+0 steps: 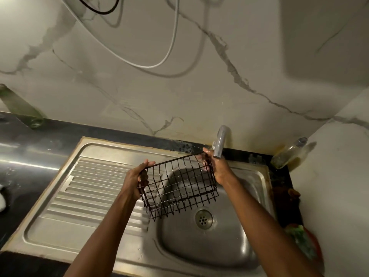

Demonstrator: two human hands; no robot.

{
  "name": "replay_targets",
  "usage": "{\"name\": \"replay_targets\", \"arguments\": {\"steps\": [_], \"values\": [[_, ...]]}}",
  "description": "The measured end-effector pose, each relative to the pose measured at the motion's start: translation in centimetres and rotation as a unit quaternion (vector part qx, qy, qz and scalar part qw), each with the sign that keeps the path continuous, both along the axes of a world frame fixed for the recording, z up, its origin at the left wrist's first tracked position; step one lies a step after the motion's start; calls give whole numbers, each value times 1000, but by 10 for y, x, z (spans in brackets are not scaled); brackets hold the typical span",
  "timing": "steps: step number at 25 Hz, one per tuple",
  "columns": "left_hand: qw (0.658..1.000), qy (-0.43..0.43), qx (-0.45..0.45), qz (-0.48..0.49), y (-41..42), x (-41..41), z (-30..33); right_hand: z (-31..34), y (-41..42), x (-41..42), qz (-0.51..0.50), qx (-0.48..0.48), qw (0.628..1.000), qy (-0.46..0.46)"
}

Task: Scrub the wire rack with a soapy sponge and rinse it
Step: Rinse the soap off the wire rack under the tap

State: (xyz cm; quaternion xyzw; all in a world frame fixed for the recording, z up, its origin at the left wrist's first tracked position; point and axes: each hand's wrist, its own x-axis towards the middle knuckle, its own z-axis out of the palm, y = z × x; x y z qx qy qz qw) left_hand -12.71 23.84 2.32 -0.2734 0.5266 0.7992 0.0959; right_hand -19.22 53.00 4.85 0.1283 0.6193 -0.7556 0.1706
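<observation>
A black wire rack (180, 193), shaped like a shallow basket, hangs tilted above the steel sink basin (229, 248). My left hand (137, 177) grips its left end and my right hand (216, 166) grips its far right corner, just beside the spout of the grey tap (220, 141). No water stream is visible from the tap. No sponge is in view.
The ribbed steel drainboard (89, 196) lies left of the basin, and the drain (203, 219) sits below the rack. A clear bottle (289, 153) of yellowish liquid leans in the right corner. A red and green item (305, 242) rests on the right counter edge. White cables (171, 47) hang on the marble wall.
</observation>
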Motion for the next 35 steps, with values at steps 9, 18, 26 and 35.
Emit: {"name": "replay_targets", "arguments": {"steps": [9, 18, 26, 35], "values": [[979, -13, 75, -188, 45, 0, 13, -48, 70, 48, -90, -78, 988, -102], [998, -18, 45, -29, 31, 38, -5, -25, 22, 11, -33, 48, 993, -99], [997, -39, 54, 47, 2, 38, -9, -13, -11, -13, -92, 198, 974, 55], [995, -73, 47, 52, 2, 33, -12, -3, -10, -27, 123, 361, 924, -14]]}}
